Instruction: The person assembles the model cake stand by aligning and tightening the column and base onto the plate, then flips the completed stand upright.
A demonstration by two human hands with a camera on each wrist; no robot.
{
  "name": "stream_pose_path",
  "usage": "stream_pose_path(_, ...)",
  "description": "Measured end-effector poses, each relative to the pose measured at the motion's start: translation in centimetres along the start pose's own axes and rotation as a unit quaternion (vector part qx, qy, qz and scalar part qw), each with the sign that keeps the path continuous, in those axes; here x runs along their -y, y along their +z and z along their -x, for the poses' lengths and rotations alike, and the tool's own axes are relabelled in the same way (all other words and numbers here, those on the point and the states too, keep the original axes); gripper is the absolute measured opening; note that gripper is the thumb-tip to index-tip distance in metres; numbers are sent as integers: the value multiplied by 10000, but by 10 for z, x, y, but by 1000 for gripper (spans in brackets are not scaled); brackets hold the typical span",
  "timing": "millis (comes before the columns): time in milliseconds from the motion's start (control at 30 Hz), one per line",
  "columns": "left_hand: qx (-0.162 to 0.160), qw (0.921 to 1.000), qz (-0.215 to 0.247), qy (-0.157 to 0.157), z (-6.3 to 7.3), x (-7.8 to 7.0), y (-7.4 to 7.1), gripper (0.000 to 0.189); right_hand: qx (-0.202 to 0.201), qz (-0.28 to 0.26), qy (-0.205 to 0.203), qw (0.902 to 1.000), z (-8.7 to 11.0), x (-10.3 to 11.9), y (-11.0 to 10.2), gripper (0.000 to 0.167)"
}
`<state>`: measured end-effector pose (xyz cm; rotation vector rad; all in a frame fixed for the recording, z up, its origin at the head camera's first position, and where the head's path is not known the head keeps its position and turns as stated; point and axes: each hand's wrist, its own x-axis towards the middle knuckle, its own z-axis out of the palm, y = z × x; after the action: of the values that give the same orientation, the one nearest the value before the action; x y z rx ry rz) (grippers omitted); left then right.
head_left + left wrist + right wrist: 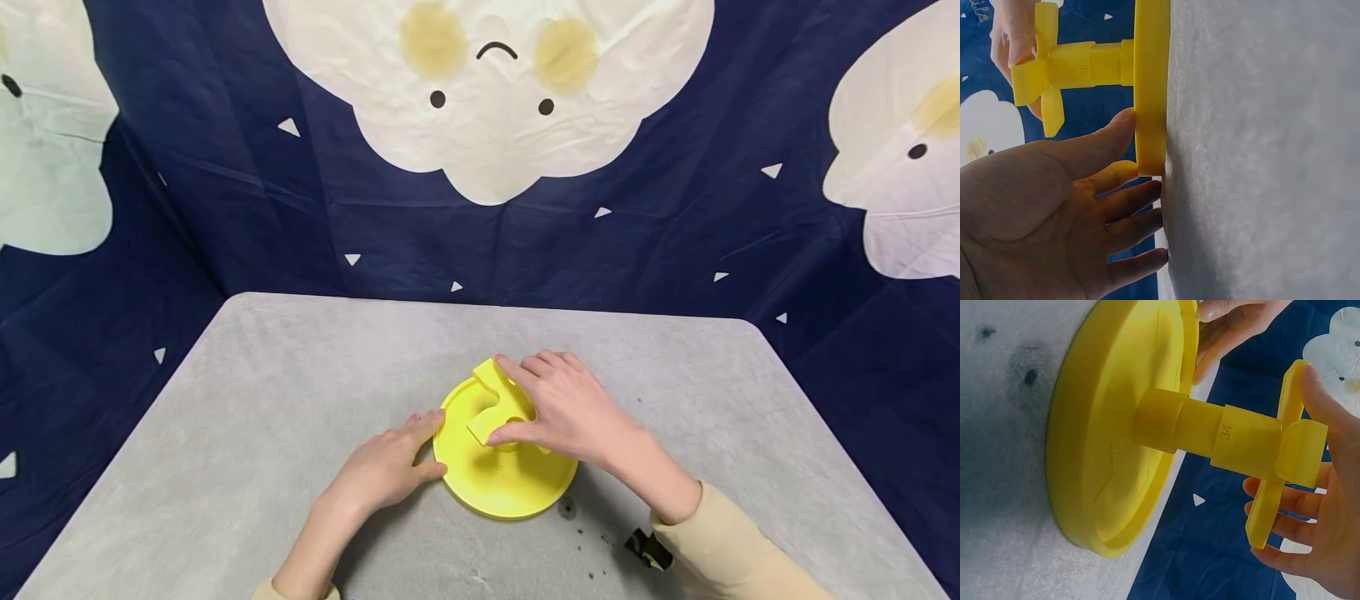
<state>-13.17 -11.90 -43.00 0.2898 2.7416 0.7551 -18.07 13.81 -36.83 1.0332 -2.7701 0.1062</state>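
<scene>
A round yellow base [498,492] with a raised rim lies flat on the table. Upright from its middle rises a yellow stepped stem with flat arms at its top [1250,439], marked with small figures. My right hand [573,412] grips those arms from above, thumb on one and fingers around others. At the base's left edge, my left hand [382,467] touches the rim with thumb and index finger. Its other fingers lie relaxed near the table, as the left wrist view shows. The stem's foot meets the base; how it is fixed there cannot be made out.
The grey tabletop [300,367] has rounded far corners. Dark spots [567,507] mark it to the right of the base. A small black object [648,550] is by the right sleeve. Dark blue cloth [360,217] with white clouds hangs behind.
</scene>
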Motion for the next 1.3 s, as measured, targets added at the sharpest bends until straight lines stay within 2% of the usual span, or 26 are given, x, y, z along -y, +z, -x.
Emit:
stream_pose_path(200, -5, 10000, -7, 1, -1, -1, 1, 71, -30, -424, 90, 9991, 3, -7, -1, 92)
stream_pose_path(467, 32, 9997, -211, 153, -5, -1, 0, 72, -124, -1066, 351, 9936, 10, -18, -3, 79)
stream_pose_path(600, -190, 9985, -444, 246, -4, 1, 0, 73, -84, -1396, 550, 9886, 13, -24, -1, 70)
stream_pose_path(767, -522, 9954, -697, 411, -4, 2, -3, 74, -215, -1847, 928, 9782, 17, -32, 1, 61)
stream_pose_path(967, -791, 9911, -869, 633, -7, -1, -5, 67, -332, -2047, 1160, 9713, 27, -41, 2, 55)
stream_pose_path(1100, -859, 9892, -971, 682, -11, -4, -6, 64, -351, -2259, 1253, 9654, 34, -47, 4, 50)
stream_pose_path(1300, -1078, 9834, -1244, 770, -20, -7, -7, 57, -257, -2250, 1372, 9643, 41, -56, 12, 45)
